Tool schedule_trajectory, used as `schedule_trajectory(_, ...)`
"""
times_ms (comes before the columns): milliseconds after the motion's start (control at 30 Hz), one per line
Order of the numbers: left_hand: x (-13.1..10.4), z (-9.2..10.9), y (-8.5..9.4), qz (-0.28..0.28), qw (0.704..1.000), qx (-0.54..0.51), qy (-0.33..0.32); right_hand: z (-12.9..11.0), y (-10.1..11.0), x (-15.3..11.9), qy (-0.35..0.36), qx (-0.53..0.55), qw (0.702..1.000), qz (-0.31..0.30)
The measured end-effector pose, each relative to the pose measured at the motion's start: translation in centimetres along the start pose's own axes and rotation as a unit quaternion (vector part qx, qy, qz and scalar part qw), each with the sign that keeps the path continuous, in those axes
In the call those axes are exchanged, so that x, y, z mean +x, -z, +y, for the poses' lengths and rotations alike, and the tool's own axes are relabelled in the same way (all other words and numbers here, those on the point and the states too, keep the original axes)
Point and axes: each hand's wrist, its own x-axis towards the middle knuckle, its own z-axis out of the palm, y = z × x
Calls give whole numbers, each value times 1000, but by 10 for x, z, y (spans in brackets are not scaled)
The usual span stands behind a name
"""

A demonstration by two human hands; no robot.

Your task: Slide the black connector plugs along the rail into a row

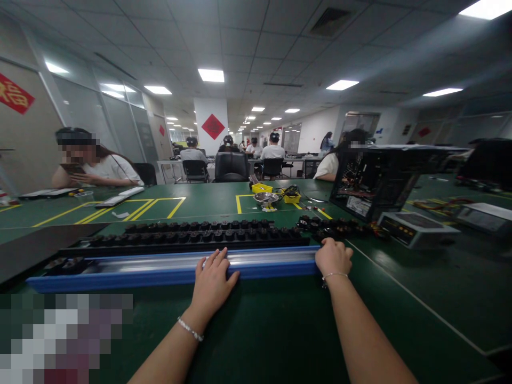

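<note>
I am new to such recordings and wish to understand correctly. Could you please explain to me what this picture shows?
There is no machine here, only a person's bare hands. The single picture comes from a camera worn on that person's head, looking forward and down. On the green table lies a long blue channel with a shiny inside. The left hand lies across its middle; the right hand curls at its right end, though how firm that grip is, I cannot tell. Behind are rows of black round parts; to the right stands an open computer case.
</note>
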Motion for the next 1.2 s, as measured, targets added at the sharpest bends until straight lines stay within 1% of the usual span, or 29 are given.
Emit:
schedule_trajectory(200, 0, -1, -1, -1, 1000, 3, 0, 10, 0, 9, -8, 4, 1000, 25)
schedule_trajectory(333, 0, -1, -1, 0, 1000, 0, 2, 22, 0, 18, -23, 2, 999, 38)
schedule_trajectory(600, 0, 1, 0, 2, 1000, -12, 6, 56, -11, 40, -78, -11, 997, 2)
schedule_trajectory(800, -1, -1, -1, 5, 1000, -11, -3, 65, -22, 47, -81, -6, 997, -4)
schedule_trajectory(900, 0, -1, -3, 10, 1000, -7, -5, 65, -23, 46, -72, 11, 997, 16)
schedule_trajectory(933, 0, -1, -3, 12, 1000, -6, -6, 63, -21, 44, -62, 19, 997, 37)
schedule_trajectory(1000, 1, -1, -4, 15, 1000, -4, -6, 54, -18, 38, -16, 41, 993, 106)
schedule_trajectory(1033, 1, -1, -5, 16, 1000, -3, -6, 47, -17, 33, 29, 57, 986, 155)
schedule_trajectory(1067, 1, -1, -5, 18, 1000, -2, -6, 37, -16, 27, 94, 77, 972, 199)
schedule_trajectory(1100, 2, -1, -5, 19, 1000, -2, -6, 26, -16, 20, 172, 98, 956, 217)
schedule_trajectory(1133, 2, -2, -6, 19, 1000, -1, -7, 13, -18, 11, 219, 103, 947, 209)
schedule_trajectory(1200, 3, -2, -6, 20, 1000, -1, -7, -12, -26, -9, 293, 104, 933, 180)
